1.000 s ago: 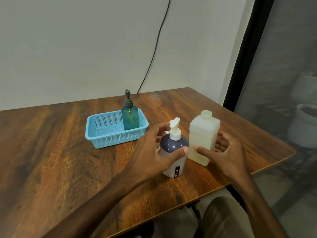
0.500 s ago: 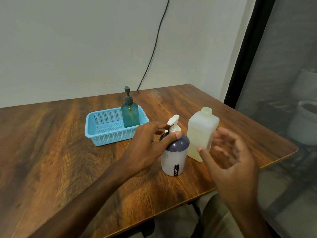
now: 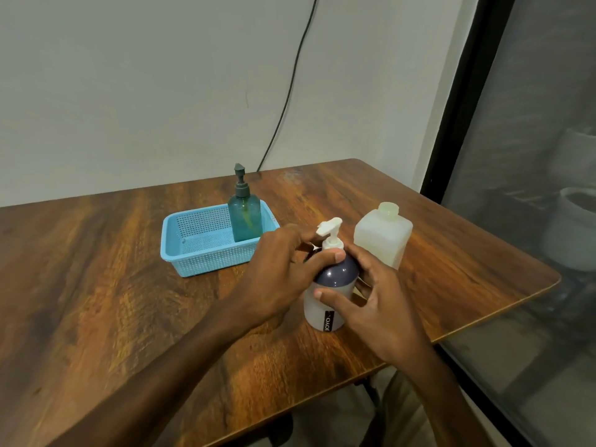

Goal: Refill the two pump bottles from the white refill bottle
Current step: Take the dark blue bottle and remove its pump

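A white pump bottle (image 3: pixel 335 279) with a dark blue shoulder and a white pump head stands near the table's front edge. My left hand (image 3: pixel 283 272) grips the collar under its pump head, thumb on the near side. My right hand (image 3: pixel 371 301) curls round the bottle's body from the right. The white refill bottle (image 3: pixel 383 237) stands uncapped just behind and to the right, touched by neither hand. A teal pump bottle (image 3: pixel 245 217) stands upright in the right end of a light blue basket (image 3: pixel 206 256).
The wooden table (image 3: pixel 113 285) ends close on the right and front, with a rounded corner at the right. A black cable runs down the wall behind the basket. Beyond a dark door frame on the right stand white pots.
My right hand left the refill bottle, swung out, and now wraps the white pump bottle's body. My left hand slid up from the bottle's body to the pump collar.
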`<action>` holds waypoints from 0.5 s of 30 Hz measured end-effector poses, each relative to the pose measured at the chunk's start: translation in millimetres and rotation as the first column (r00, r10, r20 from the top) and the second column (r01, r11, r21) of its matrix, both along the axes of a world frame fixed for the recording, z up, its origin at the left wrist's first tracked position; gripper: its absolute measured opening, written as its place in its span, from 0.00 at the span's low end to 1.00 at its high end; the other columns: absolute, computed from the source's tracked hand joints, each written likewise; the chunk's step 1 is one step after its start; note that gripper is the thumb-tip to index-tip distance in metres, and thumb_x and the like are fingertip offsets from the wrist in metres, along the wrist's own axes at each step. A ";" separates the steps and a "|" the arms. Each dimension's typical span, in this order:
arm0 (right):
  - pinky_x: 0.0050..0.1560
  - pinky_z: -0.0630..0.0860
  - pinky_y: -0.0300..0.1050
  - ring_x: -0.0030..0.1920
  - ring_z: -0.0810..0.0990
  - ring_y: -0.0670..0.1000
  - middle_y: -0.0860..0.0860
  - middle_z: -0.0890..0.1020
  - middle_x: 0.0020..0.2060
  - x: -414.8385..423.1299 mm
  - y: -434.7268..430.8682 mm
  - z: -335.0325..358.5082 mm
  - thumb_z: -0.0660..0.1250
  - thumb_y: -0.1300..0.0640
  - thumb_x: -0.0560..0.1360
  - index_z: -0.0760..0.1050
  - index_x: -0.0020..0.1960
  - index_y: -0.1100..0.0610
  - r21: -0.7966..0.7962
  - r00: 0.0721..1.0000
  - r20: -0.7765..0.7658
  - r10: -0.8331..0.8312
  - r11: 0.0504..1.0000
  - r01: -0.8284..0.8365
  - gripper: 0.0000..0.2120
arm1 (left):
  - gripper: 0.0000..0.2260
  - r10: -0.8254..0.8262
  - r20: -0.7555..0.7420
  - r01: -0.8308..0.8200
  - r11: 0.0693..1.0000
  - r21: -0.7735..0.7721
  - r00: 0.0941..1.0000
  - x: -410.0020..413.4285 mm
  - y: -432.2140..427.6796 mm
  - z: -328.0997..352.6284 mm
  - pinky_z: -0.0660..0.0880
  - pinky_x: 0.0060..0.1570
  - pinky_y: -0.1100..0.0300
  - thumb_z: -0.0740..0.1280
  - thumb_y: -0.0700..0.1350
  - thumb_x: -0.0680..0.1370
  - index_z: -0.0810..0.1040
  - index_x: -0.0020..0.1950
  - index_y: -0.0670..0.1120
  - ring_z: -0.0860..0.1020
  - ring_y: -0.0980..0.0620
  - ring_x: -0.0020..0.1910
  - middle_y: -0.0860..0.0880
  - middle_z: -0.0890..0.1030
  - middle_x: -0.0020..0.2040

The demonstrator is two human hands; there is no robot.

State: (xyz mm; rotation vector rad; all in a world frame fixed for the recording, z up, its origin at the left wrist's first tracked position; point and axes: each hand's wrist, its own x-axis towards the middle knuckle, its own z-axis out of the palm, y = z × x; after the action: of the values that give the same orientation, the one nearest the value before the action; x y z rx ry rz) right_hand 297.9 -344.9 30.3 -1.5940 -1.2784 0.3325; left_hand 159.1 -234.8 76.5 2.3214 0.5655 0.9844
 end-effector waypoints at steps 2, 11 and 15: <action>0.65 0.73 0.37 0.66 0.73 0.39 0.36 0.75 0.67 -2.4 0.0 -1.7 0.79 0.46 0.69 0.69 0.72 0.43 0.012 1.000 0.012 -0.024 1.000 0.024 0.35 | 0.10 0.105 0.040 -0.107 0.994 0.032 0.994 2.0 -8.0 -3.6 0.71 0.40 0.74 0.74 0.55 0.77 0.87 0.54 0.53 0.80 0.69 0.44 0.65 0.81 0.42; 0.69 0.75 0.49 0.67 0.74 0.39 0.36 0.76 0.66 0.2 -0.6 2.6 0.80 0.45 0.68 0.68 0.72 0.43 0.008 0.999 -0.036 0.000 1.000 0.000 0.36 | 0.23 0.300 0.092 -0.254 0.907 -0.336 0.950 34.7 -11.5 -8.2 0.81 0.38 0.60 0.79 0.68 0.66 0.78 0.45 0.52 0.82 0.61 0.37 0.56 0.84 0.39; 0.69 0.75 0.52 0.66 0.75 0.39 0.34 0.77 0.65 1.2 -1.8 4.6 0.79 0.47 0.69 0.70 0.72 0.42 0.040 1.000 -0.021 0.014 0.999 -0.013 0.35 | 0.13 0.104 0.046 -0.091 0.971 -0.221 0.994 38.6 -16.9 -9.9 0.82 0.47 0.55 0.69 0.62 0.79 0.82 0.54 0.53 0.83 0.62 0.45 0.57 0.85 0.45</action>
State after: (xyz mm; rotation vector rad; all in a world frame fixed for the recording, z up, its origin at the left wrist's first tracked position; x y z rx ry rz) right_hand 299.2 -346.8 34.9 -1.5451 -1.2725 0.3297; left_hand 197.7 -251.7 66.7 2.0818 0.7327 0.9778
